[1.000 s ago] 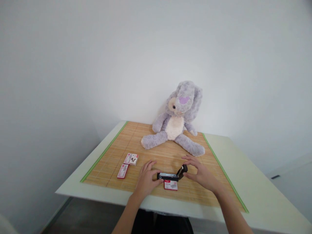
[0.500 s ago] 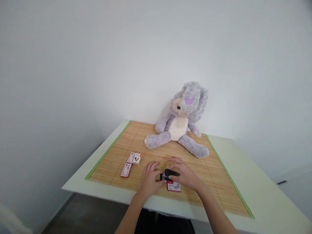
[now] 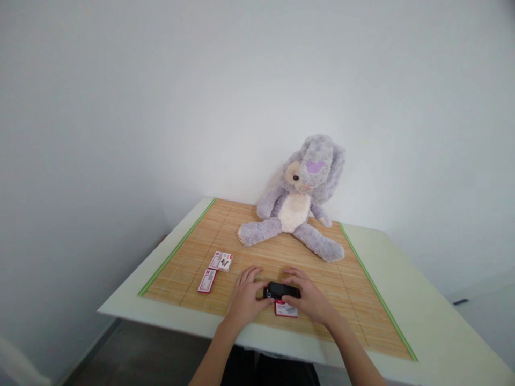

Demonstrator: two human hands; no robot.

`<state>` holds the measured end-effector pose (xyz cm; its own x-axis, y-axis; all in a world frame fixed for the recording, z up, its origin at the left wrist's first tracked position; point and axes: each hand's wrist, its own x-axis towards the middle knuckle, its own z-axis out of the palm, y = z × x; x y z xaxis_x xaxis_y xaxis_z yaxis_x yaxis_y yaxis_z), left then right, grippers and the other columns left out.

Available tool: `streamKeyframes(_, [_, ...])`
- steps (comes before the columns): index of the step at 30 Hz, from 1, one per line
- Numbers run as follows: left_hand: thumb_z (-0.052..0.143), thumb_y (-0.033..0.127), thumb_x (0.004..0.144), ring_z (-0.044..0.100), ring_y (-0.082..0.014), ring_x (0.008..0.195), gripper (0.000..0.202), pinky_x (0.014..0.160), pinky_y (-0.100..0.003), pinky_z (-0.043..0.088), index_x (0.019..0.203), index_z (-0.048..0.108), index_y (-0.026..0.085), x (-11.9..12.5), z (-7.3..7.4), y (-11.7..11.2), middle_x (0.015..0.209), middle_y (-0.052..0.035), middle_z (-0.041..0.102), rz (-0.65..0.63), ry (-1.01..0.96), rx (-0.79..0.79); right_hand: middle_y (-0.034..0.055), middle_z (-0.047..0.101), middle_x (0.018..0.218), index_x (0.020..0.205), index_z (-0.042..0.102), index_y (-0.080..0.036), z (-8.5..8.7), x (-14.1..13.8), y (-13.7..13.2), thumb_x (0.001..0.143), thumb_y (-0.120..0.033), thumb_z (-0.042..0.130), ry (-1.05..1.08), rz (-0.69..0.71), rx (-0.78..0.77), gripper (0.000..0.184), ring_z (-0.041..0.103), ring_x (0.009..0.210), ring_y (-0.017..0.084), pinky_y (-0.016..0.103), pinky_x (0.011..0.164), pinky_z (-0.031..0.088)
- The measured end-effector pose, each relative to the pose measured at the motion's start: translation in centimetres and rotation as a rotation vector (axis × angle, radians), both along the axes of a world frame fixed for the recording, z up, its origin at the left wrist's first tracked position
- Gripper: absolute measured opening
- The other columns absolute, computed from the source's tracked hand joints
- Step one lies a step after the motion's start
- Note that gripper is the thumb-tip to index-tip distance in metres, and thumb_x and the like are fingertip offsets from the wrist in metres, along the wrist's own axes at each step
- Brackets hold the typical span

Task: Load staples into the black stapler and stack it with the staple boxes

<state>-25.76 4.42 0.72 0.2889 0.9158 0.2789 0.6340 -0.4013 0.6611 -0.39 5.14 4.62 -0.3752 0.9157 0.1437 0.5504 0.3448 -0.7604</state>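
A black stapler (image 3: 280, 290) lies closed on the bamboo mat (image 3: 346, 292) near the table's front edge. My left hand (image 3: 245, 298) rests against its left end, fingers spread on the mat and thumb touching the stapler. My right hand (image 3: 309, 298) lies over its right end, fingers curled around it. A small red-and-white staple box (image 3: 285, 309) sits just in front of the stapler, partly under my right hand.
Two more red-and-white staple boxes (image 3: 221, 261) (image 3: 207, 281) lie to the left on the mat. A grey plush rabbit (image 3: 298, 201) sits at the back against the white wall. The pale table (image 3: 422, 300) extends right of the mat's green edge.
The stapler's top arm was swung open to the right a second ago; my right hand has folded it down, and the stapler now lies closed. My left hand has stayed at its left end.
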Motion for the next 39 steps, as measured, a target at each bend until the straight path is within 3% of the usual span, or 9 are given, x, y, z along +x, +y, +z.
streamKeyframes(6, [0.084,0.038,0.077,0.045,-0.0314,0.141,0.032,0.12,-0.054,0.034,0.109,0.077,0.033,0.1,0.1,-0.1,0.146,-0.0028,0.059,-0.014,-0.022,0.01,0.0096,0.062,0.143,0.1,0.075,-0.026,-2.4,1.8,-0.9,0.084,-0.047,0.078,0.054,-0.108,-0.003,0.026,0.05,0.142,0.03,0.054,0.12,0.036])
streamKeyframes(13, [0.074,0.032,0.085,0.051,-0.0281,0.137,0.049,0.12,-0.05,0.039,0.132,0.067,0.035,-0.2,-0.3,-0.4,0.144,-0.0031,0.061,0.007,-0.037,0.03,0.0091,0.067,0.136,0.102,0.075,-0.029,-4.4,1.8,-1.2,0.085,-0.054,0.074,0.098,-0.253,0.115,0.03,0.052,0.137,0.032,0.06,0.12,0.035])
streamKeyframes(19, [0.057,0.027,0.096,0.059,-0.0246,0.127,0.028,0.113,-0.045,0.047,0.119,0.071,0.032,-2.0,-0.8,-1.8,0.134,-0.0036,0.066,0.112,-0.053,0.058,0.0103,0.068,0.129,0.096,0.073,-0.028,-4.8,1.8,-1.4,0.087,-0.055,0.071,0.106,-0.381,0.201,0.028,0.058,0.128,0.034,0.059,0.113,0.042])
streamKeyframes(23, [0.052,0.029,0.099,0.058,-0.0267,0.125,0.023,0.116,-0.048,0.042,0.11,0.071,0.031,-5.0,-0.3,-2.6,0.127,-0.0046,0.067,0.302,-0.035,0.134,0.0112,0.068,0.127,0.091,0.07,-0.027,-5.2,2.0,-1.4,0.087,-0.054,0.07,0.101,-0.455,0.233,0.027,0.058,0.124,0.034,0.057,0.111,0.043])
streamKeyframes(26, [0.054,0.031,0.098,0.054,-0.0279,0.128,0.023,0.119,-0.047,0.038,0.116,0.07,0.033,-7.6,0.0,-2.8,0.132,-0.0037,0.063,0.481,0.041,0.217,0.0113,0.068,0.125,0.09,0.068,-0.027,-5.5,2.1,-1.3,0.087,-0.053,0.07,0.094,-0.487,0.24,0.026,0.059,0.121,0.034,0.056,0.109,0.044])
streamKeyframes(29, [0.059,0.038,0.095,0.049,-0.0317,0.13,0.038,0.116,-0.05,0.037,0.132,0.062,0.029,-9.5,-0.3,-2.6,0.14,-0.0077,0.056,0.645,0.164,0.219,0.0108,0.069,0.123,0.089,0.067,-0.027,-5.5,2.1,-1.3,0.087,-0.051,0.07,0.088,-0.491,0.238,0.025,0.061,0.118,0.033,0.054,0.106,0.045])
streamKeyframes(32, [0.061,0.048,0.093,0.05,-0.036,0.124,0.056,0.107,-0.053,0.041,0.141,0.055,0.021,-10.0,-0.9,-2.2,0.137,-0.0149,0.054,0.807,0.284,0.156,0.0102,0.069,0.121,0.089,0.067,-0.027,-5.4,2.1,-1.5,0.087,-0.049,0.07,0.082,-0.485,0.239,0.023,0.062,0.116,0.033,0.052,0.105,0.046])
streamKeyframes(35, [0.052,0.049,0.097,0.052,-0.0354,0.115,0.054,0.098,-0.051,0.042,0.14,0.055,0.017,-9.6,-1.4,-2.0,0.125,-0.016,0.057,0.885,0.369,0.083,0.0102,0.07,0.121,0.09,0.067,-0.026,-5.3,2.0,-1.6,0.088,-0.048,0.07,0.078,-0.483,0.247,0.022,0.062,0.115,0.032,0.051,0.104,0.047])
streamKeyframes(39, [0.046,0.044,0.101,0.053,-0.0322,0.111,0.044,0.094,-0.045,0.041,0.135,0.058,0.019,-9.2,-1.4,-2.2,0.117,-0.0134,0.059,0.866,0.43,0.063,0.0103,0.071,0.119,0.09,0.068,-0.026,-5.4,2.1,-1.5,0.087,-0.047,0.071,0.076,-0.485,0.259,0.022,0.064,0.113,0.031,0.049,0.101,0.048])
